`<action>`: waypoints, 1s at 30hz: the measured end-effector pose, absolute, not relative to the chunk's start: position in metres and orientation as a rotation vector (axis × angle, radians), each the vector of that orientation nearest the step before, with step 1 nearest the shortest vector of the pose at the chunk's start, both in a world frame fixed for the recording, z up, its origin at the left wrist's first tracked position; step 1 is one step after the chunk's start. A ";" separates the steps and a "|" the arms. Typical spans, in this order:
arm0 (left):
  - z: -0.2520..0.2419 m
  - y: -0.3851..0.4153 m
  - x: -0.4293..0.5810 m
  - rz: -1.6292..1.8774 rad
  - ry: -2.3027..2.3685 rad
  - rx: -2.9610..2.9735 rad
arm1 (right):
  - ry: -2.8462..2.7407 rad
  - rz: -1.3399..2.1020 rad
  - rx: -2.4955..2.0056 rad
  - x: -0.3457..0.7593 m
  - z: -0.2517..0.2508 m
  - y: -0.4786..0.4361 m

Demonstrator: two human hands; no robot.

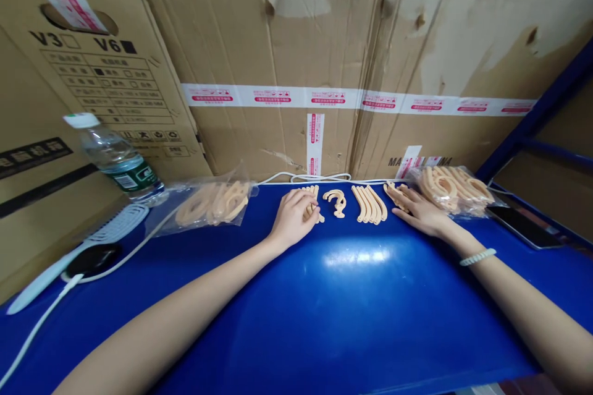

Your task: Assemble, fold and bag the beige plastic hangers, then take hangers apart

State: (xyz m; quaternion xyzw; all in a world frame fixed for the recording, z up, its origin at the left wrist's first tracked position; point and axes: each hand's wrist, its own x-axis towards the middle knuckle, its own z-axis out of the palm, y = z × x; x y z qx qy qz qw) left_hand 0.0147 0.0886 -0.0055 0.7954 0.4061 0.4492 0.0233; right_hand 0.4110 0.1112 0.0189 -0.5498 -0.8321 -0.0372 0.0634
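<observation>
My left hand [295, 216] rests over a row of beige curved pieces [320, 218], its fingers bent down onto them; whether it grips one is hard to tell. Right of it lies a small group of hooked beige pieces [340, 202], untouched. Several long curved pieces [369, 203] stand side by side in a neat row between the hands. My right hand [422, 212] lies palm down with fingers spread, over another group of beige pieces [393, 193]. Its fingertips touch that group.
A clear bag of beige parts [213, 203] lies at the left, another bag [451, 188] at the right beside a phone [525, 222]. A water bottle [123, 163], hairbrush [118, 225], black puck [95, 259] and white cable [44, 321] occupy the left. Cardboard [278, 141] walls the back.
</observation>
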 end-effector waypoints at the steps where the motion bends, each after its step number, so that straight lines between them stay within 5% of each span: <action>1: -0.005 0.089 0.015 1.389 1.263 2.460 | -2.515 -0.107 -1.652 0.412 0.019 0.112; 30: -0.006 0.088 0.019 1.298 1.444 2.565 | -2.262 -0.353 -1.471 0.395 -0.005 0.120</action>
